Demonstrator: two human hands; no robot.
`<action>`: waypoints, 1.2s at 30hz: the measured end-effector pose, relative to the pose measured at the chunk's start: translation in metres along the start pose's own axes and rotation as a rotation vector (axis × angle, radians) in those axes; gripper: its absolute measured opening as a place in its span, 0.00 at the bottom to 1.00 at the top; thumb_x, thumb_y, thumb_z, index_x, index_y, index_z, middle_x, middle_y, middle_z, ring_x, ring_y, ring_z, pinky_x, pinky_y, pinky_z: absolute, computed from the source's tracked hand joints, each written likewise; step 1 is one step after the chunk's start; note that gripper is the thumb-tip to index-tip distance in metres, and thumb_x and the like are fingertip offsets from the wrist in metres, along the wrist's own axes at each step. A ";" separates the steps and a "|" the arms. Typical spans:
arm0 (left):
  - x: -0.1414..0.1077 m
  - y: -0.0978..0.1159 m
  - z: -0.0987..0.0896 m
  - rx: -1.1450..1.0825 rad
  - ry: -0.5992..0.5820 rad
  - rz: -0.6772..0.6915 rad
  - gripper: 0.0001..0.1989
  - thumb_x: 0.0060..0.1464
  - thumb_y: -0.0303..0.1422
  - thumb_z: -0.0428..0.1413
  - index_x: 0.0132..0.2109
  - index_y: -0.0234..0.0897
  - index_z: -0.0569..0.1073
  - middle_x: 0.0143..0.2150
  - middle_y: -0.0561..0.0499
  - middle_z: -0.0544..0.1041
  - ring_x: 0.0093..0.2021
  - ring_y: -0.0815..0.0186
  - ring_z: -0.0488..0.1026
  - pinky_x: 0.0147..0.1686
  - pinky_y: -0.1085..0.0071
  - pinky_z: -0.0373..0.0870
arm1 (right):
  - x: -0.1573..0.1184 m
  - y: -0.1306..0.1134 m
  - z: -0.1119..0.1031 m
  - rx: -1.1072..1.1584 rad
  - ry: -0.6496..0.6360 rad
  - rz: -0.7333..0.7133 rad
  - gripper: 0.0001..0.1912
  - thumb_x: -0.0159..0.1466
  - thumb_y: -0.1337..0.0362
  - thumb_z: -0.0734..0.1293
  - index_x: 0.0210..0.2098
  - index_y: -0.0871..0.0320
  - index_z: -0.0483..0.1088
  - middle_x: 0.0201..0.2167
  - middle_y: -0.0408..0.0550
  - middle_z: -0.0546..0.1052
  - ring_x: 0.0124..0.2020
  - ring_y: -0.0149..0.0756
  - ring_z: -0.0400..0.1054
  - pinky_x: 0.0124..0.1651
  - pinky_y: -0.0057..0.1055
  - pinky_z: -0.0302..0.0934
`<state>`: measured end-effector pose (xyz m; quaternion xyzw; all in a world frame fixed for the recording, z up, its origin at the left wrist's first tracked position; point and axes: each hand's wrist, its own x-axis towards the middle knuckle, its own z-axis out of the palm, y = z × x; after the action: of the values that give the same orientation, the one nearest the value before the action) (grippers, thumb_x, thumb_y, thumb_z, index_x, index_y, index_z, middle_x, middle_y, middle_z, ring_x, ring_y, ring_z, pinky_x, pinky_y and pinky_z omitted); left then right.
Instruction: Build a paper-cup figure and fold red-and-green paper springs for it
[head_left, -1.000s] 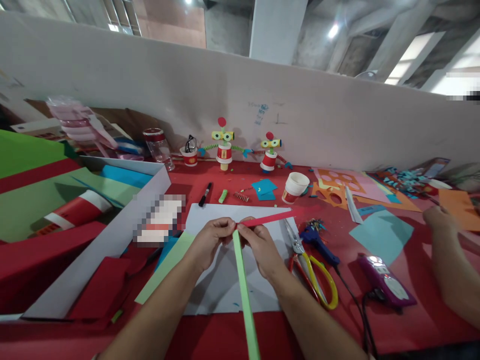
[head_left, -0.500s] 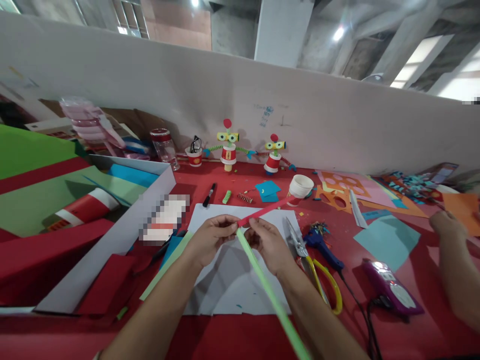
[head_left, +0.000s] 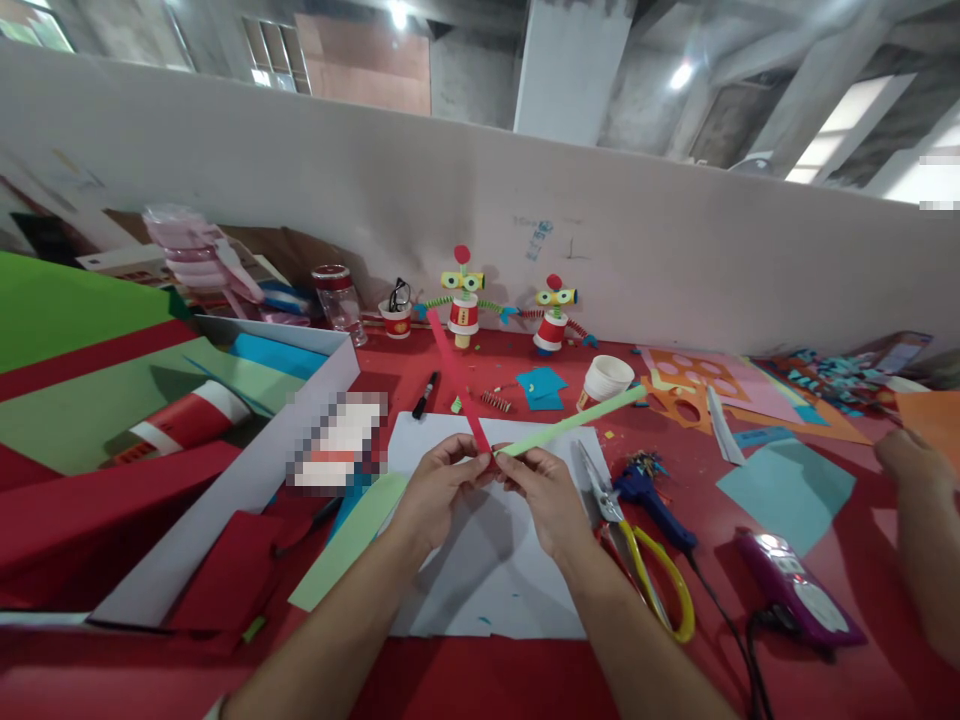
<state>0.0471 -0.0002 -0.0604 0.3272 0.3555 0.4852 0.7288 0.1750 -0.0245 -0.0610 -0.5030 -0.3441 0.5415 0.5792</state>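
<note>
Left hand (head_left: 442, 490) pinches red strip (head_left: 455, 370), slanting away-left | right hand (head_left: 546, 492) pinches green strip (head_left: 577, 423), away-right | ends meet between hands

The long pale-green strip (head_left: 574, 422) and long red strip (head_left: 459, 375) look like matt paper, the silver scissor blades (head_left: 598, 485) look like smooth metal, and the purple handheld device (head_left: 799, 588) looks like glossy plastic.

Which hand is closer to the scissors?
The right hand: it is just left of the scissors, pinching the paper strips. The left hand is farther left, beyond the right hand.
</note>
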 end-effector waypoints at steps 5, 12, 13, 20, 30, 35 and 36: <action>0.001 0.000 -0.001 0.071 0.084 0.023 0.10 0.34 0.29 0.67 0.26 0.35 0.74 0.24 0.56 0.73 0.24 0.74 0.67 0.27 0.75 0.63 | 0.000 0.002 0.002 0.033 0.034 0.010 0.14 0.45 0.57 0.76 0.25 0.61 0.77 0.21 0.45 0.76 0.26 0.32 0.66 0.34 0.32 0.60; 0.001 -0.002 0.000 0.083 0.086 0.075 0.11 0.35 0.32 0.67 0.26 0.35 0.73 0.24 0.55 0.74 0.26 0.71 0.70 0.32 0.71 0.67 | 0.000 0.005 0.004 0.036 0.033 0.003 0.11 0.46 0.59 0.75 0.24 0.60 0.76 0.21 0.44 0.75 0.26 0.32 0.66 0.35 0.33 0.62; 0.001 -0.002 0.000 0.095 0.088 0.090 0.11 0.35 0.33 0.67 0.26 0.35 0.73 0.24 0.55 0.74 0.26 0.71 0.70 0.33 0.70 0.68 | 0.000 0.005 0.003 0.019 0.029 -0.009 0.10 0.46 0.60 0.74 0.24 0.60 0.75 0.21 0.43 0.75 0.26 0.32 0.66 0.35 0.32 0.61; 0.002 -0.004 -0.001 0.129 0.070 0.103 0.10 0.37 0.32 0.66 0.25 0.34 0.72 0.23 0.55 0.74 0.25 0.71 0.70 0.32 0.71 0.68 | 0.000 0.005 0.004 0.011 0.006 -0.041 0.06 0.46 0.65 0.73 0.25 0.58 0.75 0.22 0.41 0.75 0.26 0.31 0.64 0.34 0.31 0.59; 0.003 -0.001 -0.001 0.089 0.074 0.064 0.10 0.36 0.31 0.66 0.25 0.34 0.72 0.21 0.55 0.73 0.23 0.72 0.68 0.29 0.72 0.65 | -0.001 0.004 0.005 0.082 0.009 0.005 0.08 0.44 0.65 0.74 0.24 0.59 0.74 0.21 0.41 0.75 0.25 0.31 0.64 0.32 0.31 0.58; 0.000 -0.002 0.001 0.083 0.049 0.055 0.10 0.37 0.33 0.66 0.27 0.33 0.76 0.24 0.53 0.75 0.25 0.72 0.69 0.30 0.73 0.64 | 0.000 0.004 0.005 0.070 0.058 0.017 0.08 0.44 0.64 0.74 0.21 0.60 0.72 0.17 0.40 0.73 0.23 0.29 0.63 0.30 0.29 0.57; 0.000 -0.002 0.002 0.087 0.042 0.055 0.10 0.38 0.33 0.66 0.27 0.32 0.76 0.23 0.52 0.75 0.25 0.72 0.68 0.30 0.73 0.64 | 0.000 0.004 0.005 0.074 0.067 0.020 0.08 0.44 0.64 0.74 0.21 0.60 0.72 0.17 0.40 0.73 0.22 0.29 0.63 0.30 0.29 0.57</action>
<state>0.0496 -0.0011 -0.0610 0.3581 0.3824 0.4956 0.6927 0.1696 -0.0241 -0.0635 -0.5026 -0.2993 0.5425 0.6030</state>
